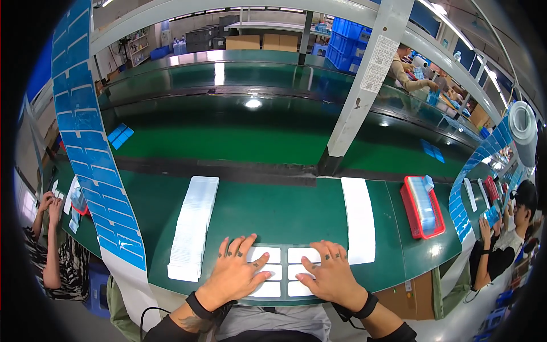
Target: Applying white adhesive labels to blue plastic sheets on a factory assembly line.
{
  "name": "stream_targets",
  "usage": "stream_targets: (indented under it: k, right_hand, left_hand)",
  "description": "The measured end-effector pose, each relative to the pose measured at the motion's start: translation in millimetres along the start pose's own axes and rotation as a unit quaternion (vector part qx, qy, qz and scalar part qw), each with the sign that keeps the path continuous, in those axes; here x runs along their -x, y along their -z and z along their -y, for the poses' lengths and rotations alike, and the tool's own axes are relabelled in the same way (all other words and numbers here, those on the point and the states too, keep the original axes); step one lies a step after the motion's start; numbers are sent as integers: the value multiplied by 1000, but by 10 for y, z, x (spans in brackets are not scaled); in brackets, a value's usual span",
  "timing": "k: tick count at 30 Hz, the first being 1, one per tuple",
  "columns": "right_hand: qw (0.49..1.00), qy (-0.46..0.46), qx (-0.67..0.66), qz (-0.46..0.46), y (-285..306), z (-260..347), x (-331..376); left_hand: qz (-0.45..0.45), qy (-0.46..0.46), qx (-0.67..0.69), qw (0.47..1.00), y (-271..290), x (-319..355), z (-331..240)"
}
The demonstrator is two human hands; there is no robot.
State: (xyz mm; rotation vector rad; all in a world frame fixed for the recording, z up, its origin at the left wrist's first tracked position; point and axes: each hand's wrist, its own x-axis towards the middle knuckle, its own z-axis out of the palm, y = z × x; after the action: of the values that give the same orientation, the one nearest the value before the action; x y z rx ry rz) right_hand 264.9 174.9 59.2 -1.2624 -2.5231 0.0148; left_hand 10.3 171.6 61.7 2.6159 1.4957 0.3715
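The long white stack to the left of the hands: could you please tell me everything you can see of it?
The long white stack is a row of thin white cards or sheets packed face to face, like paper or thin plastic. It lies flat on the green table, running from near the front edge back toward the conveyor belt. Its edges look even and tidy. The left hand lies close beside its near end without touching it; only the table touches it.

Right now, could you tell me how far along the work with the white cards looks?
Done: a long row of stacked white rectangular cards lies left, a flat white strip right. In hand: left hand and right hand press flat on a grid of white rounded cards. How much is left cannot be told; a red tray sits further right.
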Motion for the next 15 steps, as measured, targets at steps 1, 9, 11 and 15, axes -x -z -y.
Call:
stream_targets:
  k: [1,9,11,15]
  right_hand:
    - [1000,-1,0,2,-1,-3,19]
    - [999,1,-13,42,-21,320,422]
    - [999,-9,-8,35,-51,325,469]
    - [993,-44,-107,11,-54,247,479]
  left_hand:
    - [1,0,1,1000,-3,8,-26]
    - [-13,-44,-33,998,-122,421,-268]
    - [-14,-33,-27,999,-151,449,-260]
    - [24,-7,14,1000,-178,381,-286]
